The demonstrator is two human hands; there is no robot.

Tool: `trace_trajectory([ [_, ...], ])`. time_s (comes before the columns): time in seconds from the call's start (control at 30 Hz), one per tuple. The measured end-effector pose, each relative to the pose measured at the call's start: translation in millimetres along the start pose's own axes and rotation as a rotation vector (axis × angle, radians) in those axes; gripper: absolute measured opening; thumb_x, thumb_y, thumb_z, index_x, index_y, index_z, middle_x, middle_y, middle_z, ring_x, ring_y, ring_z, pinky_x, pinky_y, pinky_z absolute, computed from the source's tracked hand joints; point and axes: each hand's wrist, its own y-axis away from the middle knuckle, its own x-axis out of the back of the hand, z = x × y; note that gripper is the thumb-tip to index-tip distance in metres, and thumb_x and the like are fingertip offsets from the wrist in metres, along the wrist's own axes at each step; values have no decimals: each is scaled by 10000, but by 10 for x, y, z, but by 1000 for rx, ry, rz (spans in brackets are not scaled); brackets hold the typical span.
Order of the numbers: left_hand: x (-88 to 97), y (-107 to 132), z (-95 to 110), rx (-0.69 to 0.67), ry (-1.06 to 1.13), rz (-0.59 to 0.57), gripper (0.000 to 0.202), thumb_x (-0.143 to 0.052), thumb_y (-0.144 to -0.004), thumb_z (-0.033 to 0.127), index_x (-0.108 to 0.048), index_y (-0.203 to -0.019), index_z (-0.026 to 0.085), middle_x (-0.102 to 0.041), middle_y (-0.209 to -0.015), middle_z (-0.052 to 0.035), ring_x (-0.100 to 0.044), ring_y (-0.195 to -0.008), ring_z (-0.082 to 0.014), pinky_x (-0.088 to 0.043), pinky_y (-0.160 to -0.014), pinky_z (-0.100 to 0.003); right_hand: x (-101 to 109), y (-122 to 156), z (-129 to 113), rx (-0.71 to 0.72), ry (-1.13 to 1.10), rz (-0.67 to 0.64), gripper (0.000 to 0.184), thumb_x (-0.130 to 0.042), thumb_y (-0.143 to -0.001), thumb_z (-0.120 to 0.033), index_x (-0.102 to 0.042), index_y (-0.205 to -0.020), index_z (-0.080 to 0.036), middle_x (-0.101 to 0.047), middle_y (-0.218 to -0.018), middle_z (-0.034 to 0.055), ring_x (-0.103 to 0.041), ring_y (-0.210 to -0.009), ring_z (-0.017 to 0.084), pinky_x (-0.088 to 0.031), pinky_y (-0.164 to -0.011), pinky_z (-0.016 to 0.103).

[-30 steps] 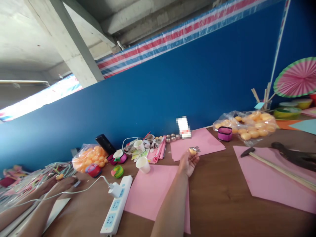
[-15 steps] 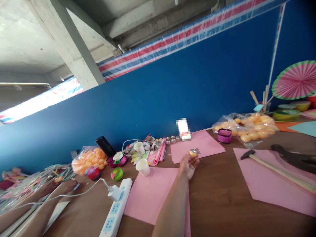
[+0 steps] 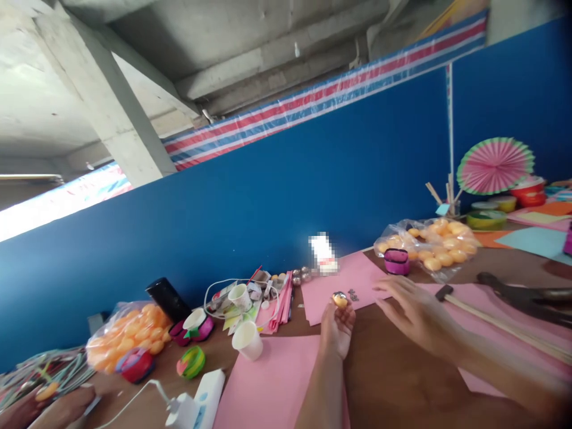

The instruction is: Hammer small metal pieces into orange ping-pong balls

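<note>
My left hand [image 3: 338,333] holds an orange ball [image 3: 340,300] between its fingertips. The ball has a shiny silvery patch on its upper side. Just beyond it, small dark metallic pieces [image 3: 353,295] lie on a pink sheet [image 3: 364,274]. My right hand [image 3: 411,307] is stretched out over the table's right half, its fingers apart and nothing in them. It is nearest to a small purple container [image 3: 397,261] and a hammer [image 3: 482,316]. Several silvery balls [image 3: 301,275] sit beside the pink sheet.
A white paper cup [image 3: 247,341] stands on another pink sheet [image 3: 277,381]. Bags of orange balls lie at left [image 3: 129,333] and right [image 3: 447,241]. A power strip [image 3: 208,393] with a corded plug is in front. Another person's hands [image 3: 67,405] hold an orange ball at lower left.
My right hand has come into view from the right, reaching across the hammer side. My left hand still holds the ball. The whole view has shifted, with the table lower and the fan more visible.
</note>
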Motion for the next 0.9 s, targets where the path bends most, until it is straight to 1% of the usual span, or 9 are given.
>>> trace_trajectory([
  [0.03, -2, -6, 10, -1, 20, 19, 254, -531, -772, 313, -610, -791, 72, -642, -735, -104, -614, -622, -110, -509, -617, -196, -78, -54, 94, -7, 13, -47, 192, -466, -819, -279, -571, -964, -208, -607, -980, 48, -553, -924, 186, -441, -797, 322],
  [0.1, -8, -16, 34, -26, 65, 34, 216, -514, -785, 271, -608, -793, 77, -642, -775, -109, -617, -647, -104, -512, -640, -191, -269, -159, 314, -104, 88, -209, 205, -457, -788, -241, -572, -948, -185, -628, -944, 67, -564, -904, 206, -433, -779, 326],
  [0.17, -12, -26, 57, -62, 103, 40, 189, -496, -795, 245, -606, -795, 91, -642, -804, -105, -617, -669, -99, -513, -663, -191, -473, -236, 529, -168, 103, -344, 209, -420, -794, -216, -585, -915, -175, -641, -931, 75, -580, -873, 194, -430, -758, 297],
  [0.23, -11, -38, 71, -84, 118, 43, 187, -486, -801, 248, -604, -789, 104, -642, -813, -100, -618, -683, -100, -515, -672, -194, -653, -272, 682, -186, 111, -380, 202, -428, -786, -206, -594, -897, -174, -651, -897, 73, -593, -826, 189, -431, -723, 282],
  [0.33, 0, -61, 67, -70, 112, 48, 196, -489, -799, 260, -605, -781, 103, -642, -809, -103, -617, -683, -106, -516, -666, -201, -829, -269, 760, -187, 112, -409, 162, -464, -772, -208, -607, -847, -194, -656, -841, 52, -594, -776, 181, -423, -672, 261],
  [0.47, 25, -98, 50, -38, 113, 37, 204, -506, -787, 262, -610, -796, 87, -643, -811, -106, -613, -680, -112, -516, -660, -210, -899, -233, 722, -175, 129, -413, 126, -486, -772, -226, -606, -805, -203, -645, -838, 49, -580, -782, 183, -404, -659, 254],
  [0.6, 33, -121, 48, -29, 115, 35, 216, -521, -778, 269, -614, -812, 77, -645, -808, -108, -611, -682, -117, -515, -660, -216, -897, -205, 697, -158, 150, -412, 117, -491, -774, -232, -602, -798, -205, -635, -821, 41, -564, -797, 183, -392, -671, 255],
  [0.9, 28, -113, 32, -22, 74, 27, 233, -535, -773, 289, -613, -843, 81, -652, -808, -111, -614, -686, -123, -517, -666, -225, -892, -165, 643, -145, 195, -401, 133, -471, -778, -193, -599, -813, -199, -604, -843, 48, -531, -830, 177, -379, -723, 260],
])
